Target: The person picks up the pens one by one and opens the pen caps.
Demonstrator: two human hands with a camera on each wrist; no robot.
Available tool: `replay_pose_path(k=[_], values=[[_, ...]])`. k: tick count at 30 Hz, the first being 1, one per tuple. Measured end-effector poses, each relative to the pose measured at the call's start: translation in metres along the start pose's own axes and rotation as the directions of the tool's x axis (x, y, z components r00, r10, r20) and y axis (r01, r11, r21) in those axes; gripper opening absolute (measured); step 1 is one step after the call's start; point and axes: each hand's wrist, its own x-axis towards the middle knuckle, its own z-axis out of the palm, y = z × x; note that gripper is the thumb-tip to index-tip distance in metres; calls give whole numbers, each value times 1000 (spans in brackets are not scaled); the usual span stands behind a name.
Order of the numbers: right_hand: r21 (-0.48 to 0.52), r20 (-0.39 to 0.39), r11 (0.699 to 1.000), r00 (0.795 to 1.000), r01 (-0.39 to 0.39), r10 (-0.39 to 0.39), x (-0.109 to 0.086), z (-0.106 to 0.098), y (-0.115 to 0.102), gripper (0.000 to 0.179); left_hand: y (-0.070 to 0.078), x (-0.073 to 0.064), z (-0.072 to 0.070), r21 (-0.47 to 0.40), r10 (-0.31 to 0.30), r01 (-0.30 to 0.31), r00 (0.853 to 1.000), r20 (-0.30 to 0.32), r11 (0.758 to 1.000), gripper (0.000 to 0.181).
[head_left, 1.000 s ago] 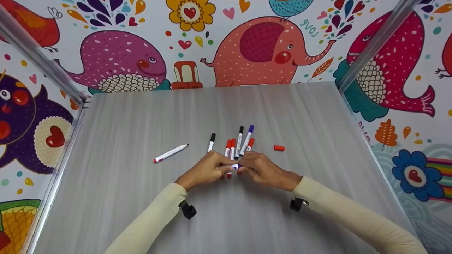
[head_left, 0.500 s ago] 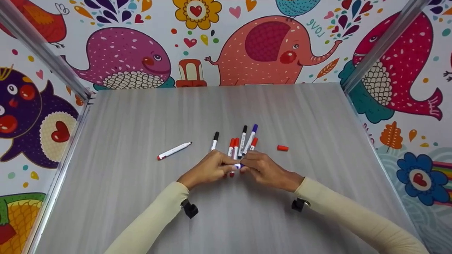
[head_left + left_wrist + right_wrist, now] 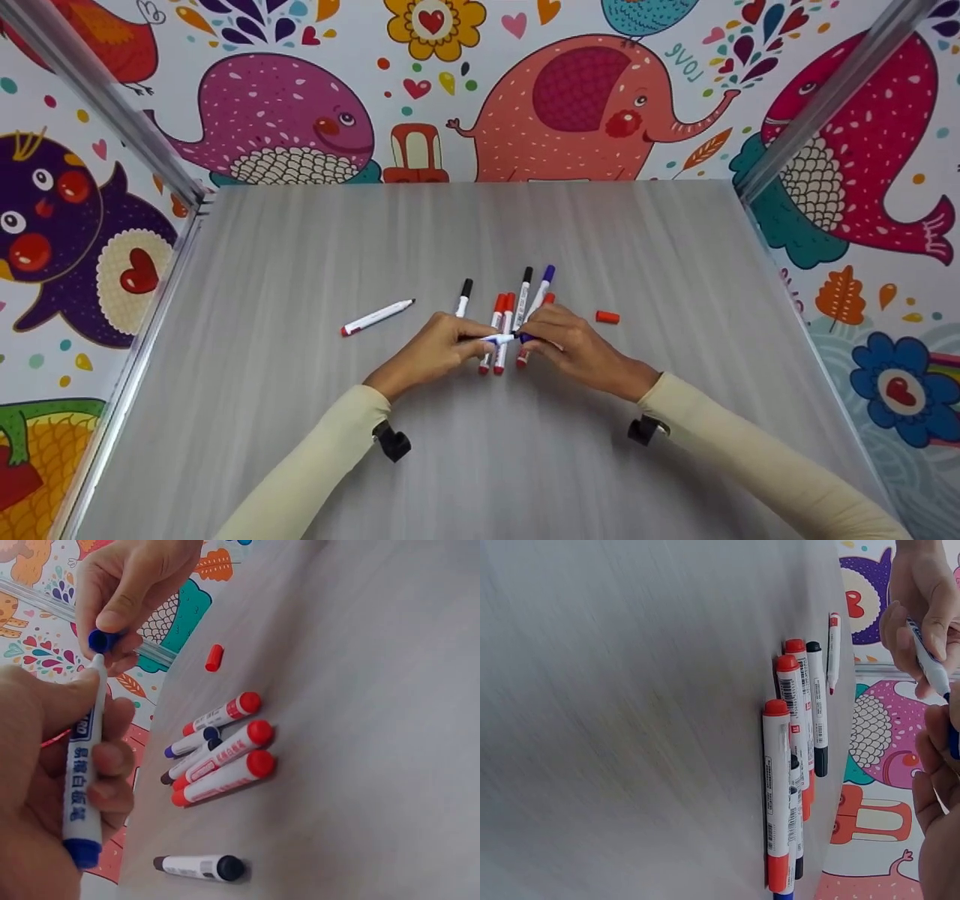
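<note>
My left hand (image 3: 431, 346) grips a white marker pen (image 3: 80, 784) with a blue end, its tip pointing towards my right hand (image 3: 581, 351). That right hand pinches a blue cap (image 3: 101, 641) whose open mouth faces the bared tip, a small gap from it in the head view. Beneath the hands, several capped markers lie side by side, among them a red-capped marker (image 3: 499, 322), a black-capped marker (image 3: 523, 296) and a blue-capped marker (image 3: 541, 289). The right fingers partly cover another red-capped marker in the head view.
Left of the hands lies an uncapped marker (image 3: 377, 317) with a red end. A black-capped marker (image 3: 464, 296) rests nearer the group. One loose red cap (image 3: 607, 317) lies to the right. Patterned walls (image 3: 300, 97) border the grey table (image 3: 360, 232).
The blue cap has come off the marker; the hands have drawn slightly apart and the tip now shows. The head view has shifted a little.
</note>
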Motion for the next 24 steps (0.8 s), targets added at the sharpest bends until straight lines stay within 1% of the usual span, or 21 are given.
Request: replay_pose_path(k=[4,7,9,15,18,20,24], values=[[26,-30,998,998,-51,51,-3,2,0,38,-1,-1,-1,26,-31,31,999,-30,999,27],[57,-47,994,995,-89,92,-5,3,0,37,-4,-4,-1,37,-45,47,997,-56,998,21],[74,-56,991,992,-109,114,-6,2,1,36,-6,-7,-2,62,-43,47,997,-69,997,17],[92,-84,987,986,-134,142,-11,0,4,39,-12,-13,-5,183,11,13,992,-130,983,12],[105,-92,984,984,-143,153,-13,-1,7,41,-14,-16,-8,217,51,-17,987,-153,976,10],[116,-103,983,983,-143,155,-16,-1,8,42,-16,-17,-10,224,70,-33,985,-160,974,10],[131,-128,981,978,-146,163,-20,-2,13,41,-19,-23,-13,205,68,-32,983,-170,978,12]])
